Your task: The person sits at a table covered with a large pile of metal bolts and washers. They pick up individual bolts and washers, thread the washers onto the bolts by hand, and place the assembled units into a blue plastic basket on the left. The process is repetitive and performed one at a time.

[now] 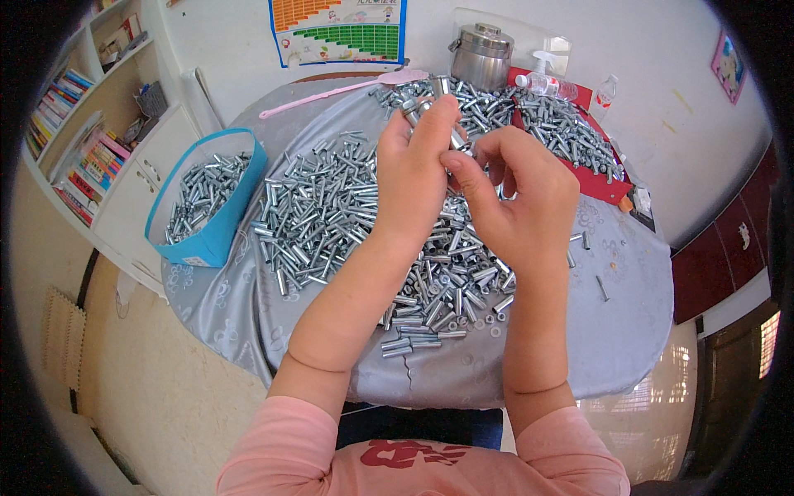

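Observation:
My left hand [410, 164] is closed around several shiny metal sleeve-type fasteners. One sleeve [441, 86] sticks up past the thumb, and another fastener [459, 142] points toward my right hand [524, 192]. My right thumb and forefinger meet at that fastener's near end; the fingers partly hide what they pinch. Both hands are raised over a wide heap of loose bolts [322, 198] on the table. Below them, metal sleeves [412, 341] lie near the table's front edge, with washers and nuts [495, 332] beside them.
A blue fabric box [208, 245] of fasteners stands at the left. Behind are a pink fly swatter [335, 96], a steel pot [482, 59], a spray bottle [546, 80] and a plastic bottle [603, 99]. Another heap [567, 133] lies on red material [595, 183]. A single bolt [602, 288] lies right.

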`<action>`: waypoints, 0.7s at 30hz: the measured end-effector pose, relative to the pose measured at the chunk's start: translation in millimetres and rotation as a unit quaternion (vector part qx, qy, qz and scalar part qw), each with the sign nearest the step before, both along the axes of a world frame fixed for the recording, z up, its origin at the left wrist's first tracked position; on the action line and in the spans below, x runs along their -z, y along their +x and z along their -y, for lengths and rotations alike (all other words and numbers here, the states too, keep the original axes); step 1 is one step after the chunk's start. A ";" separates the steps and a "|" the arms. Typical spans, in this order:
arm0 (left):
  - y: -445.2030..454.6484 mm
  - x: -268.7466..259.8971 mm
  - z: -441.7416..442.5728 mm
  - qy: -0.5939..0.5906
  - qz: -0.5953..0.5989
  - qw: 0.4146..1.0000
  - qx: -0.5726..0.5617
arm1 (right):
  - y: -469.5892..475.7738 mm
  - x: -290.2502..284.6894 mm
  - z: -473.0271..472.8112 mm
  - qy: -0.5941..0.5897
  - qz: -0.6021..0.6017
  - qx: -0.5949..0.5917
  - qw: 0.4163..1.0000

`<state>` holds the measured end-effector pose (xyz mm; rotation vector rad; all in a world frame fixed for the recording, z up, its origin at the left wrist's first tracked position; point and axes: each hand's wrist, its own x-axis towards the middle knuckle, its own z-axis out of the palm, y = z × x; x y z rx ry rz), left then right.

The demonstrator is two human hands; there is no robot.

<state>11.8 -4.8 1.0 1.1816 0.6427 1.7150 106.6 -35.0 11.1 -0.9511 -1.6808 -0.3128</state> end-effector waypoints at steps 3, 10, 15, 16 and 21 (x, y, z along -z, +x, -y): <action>-3.8 -2.6 2.4 -0.016 0.046 0.997 0.052 | 0.1 1.1 -2.5 0.019 0.013 0.006 1.000; -0.9 -2.1 1.9 -0.049 0.052 0.996 0.057 | 0.1 2.2 -1.7 -0.012 -0.024 -0.005 1.000; -2.8 -0.1 -2.1 -0.076 0.051 0.991 0.096 | 3.9 -1.0 -1.8 -0.029 -0.057 -0.015 0.998; -2.6 0.5 -2.9 -0.082 0.051 0.990 0.099 | 3.7 -0.8 -2.0 -0.039 -0.067 -0.027 0.997; 4.1 4.4 -5.8 -0.074 0.029 0.993 0.086 | -2.0 3.5 -4.7 -0.101 -0.200 -0.137 0.965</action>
